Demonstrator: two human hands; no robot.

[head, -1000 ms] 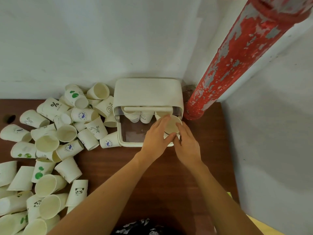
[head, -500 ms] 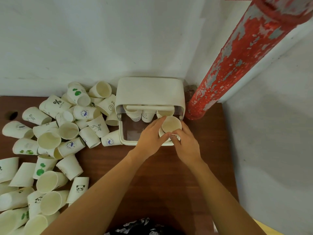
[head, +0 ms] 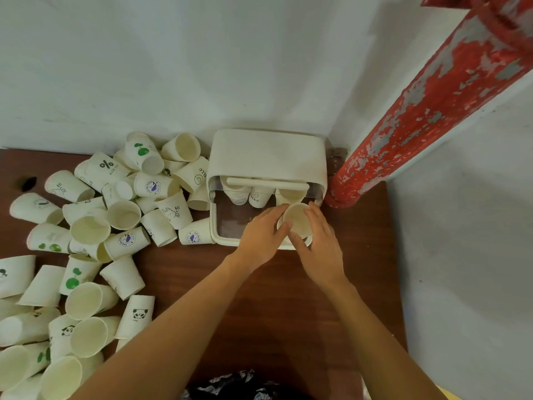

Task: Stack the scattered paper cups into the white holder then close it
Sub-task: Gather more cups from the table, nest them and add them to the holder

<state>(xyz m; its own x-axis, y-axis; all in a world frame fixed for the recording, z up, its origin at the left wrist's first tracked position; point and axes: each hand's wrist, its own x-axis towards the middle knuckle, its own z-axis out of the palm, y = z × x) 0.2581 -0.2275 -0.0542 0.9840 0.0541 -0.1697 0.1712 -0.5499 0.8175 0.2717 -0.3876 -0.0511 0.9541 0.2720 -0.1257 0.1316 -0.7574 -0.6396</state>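
Both forearms reach up from the bottom of the frame, left hand point(head: 264, 235) and right hand point(head: 321, 246) meeting right of centre, fingers point(head: 277, 212) curled inward.

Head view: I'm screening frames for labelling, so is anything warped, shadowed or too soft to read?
Head view: wide-angle bend bows the table edge and leans the red pipe; light is dim and even, with soft shadows behind the white holder; prints on the scattered cups read clearly; no glare.
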